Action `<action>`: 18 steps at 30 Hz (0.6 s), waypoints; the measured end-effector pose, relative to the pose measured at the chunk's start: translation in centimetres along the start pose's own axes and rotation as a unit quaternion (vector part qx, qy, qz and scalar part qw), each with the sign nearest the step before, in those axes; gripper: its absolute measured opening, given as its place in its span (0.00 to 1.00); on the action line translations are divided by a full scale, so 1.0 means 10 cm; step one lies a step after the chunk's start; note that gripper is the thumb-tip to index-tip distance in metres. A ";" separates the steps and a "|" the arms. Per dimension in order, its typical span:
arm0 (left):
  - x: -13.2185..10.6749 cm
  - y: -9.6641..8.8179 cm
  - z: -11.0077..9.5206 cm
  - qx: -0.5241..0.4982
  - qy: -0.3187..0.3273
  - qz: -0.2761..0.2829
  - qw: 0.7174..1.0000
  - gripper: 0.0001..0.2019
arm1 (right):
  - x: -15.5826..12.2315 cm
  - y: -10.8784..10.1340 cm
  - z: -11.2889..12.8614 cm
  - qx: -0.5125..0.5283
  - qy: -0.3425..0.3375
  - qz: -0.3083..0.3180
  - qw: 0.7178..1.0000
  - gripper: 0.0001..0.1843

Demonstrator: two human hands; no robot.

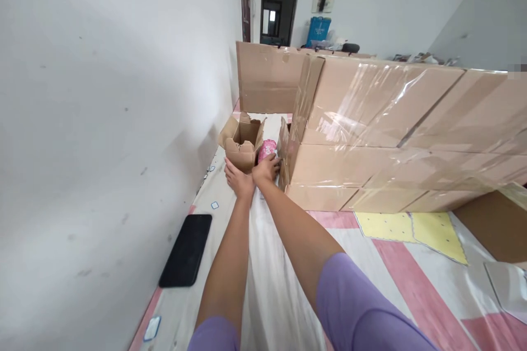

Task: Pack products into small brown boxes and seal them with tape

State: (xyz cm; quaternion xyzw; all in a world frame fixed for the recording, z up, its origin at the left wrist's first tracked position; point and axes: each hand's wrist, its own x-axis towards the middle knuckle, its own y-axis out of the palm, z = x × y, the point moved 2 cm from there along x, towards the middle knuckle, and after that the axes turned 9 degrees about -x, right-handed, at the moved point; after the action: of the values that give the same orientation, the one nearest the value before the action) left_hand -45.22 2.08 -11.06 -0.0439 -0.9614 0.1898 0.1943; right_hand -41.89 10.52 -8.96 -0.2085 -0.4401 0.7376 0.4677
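Observation:
A small cardboard box (pixel 241 154) with its top flaps raised stands by the wall. My left hand (pixel 237 178) lies against the near face of this box, fingers stretched out. Just right of the box is a pink package (pixel 268 147) with white lettering. My right hand (pixel 267 169) has its fingers curled over the near end of the package, hiding that part. The two wrists are close together, nearly touching.
A taped wall of cardboard panels (pixel 358 104) rises to the right, with another panel (pixel 267 79) behind. A black phone (pixel 186 250) lies by the white wall (pixel 82 120). Yellow cloth pieces (pixel 411 230) and an open carton (pixel 498 222) are at right.

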 end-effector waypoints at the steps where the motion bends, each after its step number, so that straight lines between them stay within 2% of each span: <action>1: 0.00 0.00 0.00 -0.002 0.003 -0.004 1.000 0.57 | 0.00 -0.02 -0.01 0.009 0.040 -0.009 0.999 0.47; 5: -0.03 0.04 0.00 -0.005 0.014 -0.011 1.000 0.61 | -0.05 -0.11 -0.06 0.028 0.085 -0.015 0.996 0.43; 8: -0.01 0.05 0.00 0.000 0.033 -0.006 0.999 0.61 | -0.12 -0.17 -0.08 0.033 0.083 -0.026 0.996 0.39; 10: 0.06 -0.03 -0.03 0.005 0.068 0.002 0.998 0.59 | -0.20 -0.22 -0.04 0.043 0.065 -0.032 0.996 0.36; 12: 0.16 -0.22 -0.11 0.025 0.137 0.017 0.990 0.55 | -0.32 -0.31 0.04 0.066 0.039 -0.033 0.997 0.32; 15: 0.20 -0.70 -0.37 0.095 0.270 0.037 0.958 0.54 | -0.58 -0.52 0.20 0.122 0.013 -0.026 0.992 0.31; 16: 0.16 -0.89 -0.47 0.122 0.300 0.029 0.946 0.53 | -0.69 -0.61 0.25 0.142 0.006 -0.023 0.990 0.32; 18: -0.05 -1.29 -0.64 0.156 0.321 -0.018 0.934 0.52 | -0.94 -0.80 0.33 0.186 -0.016 -0.018 0.982 0.34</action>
State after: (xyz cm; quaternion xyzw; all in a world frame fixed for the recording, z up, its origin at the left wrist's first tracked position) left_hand -42.40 -7.67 -0.81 -0.0544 -0.8068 0.3098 0.5001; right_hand -35.69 2.23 -1.44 -0.0986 -0.3059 0.8014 0.5044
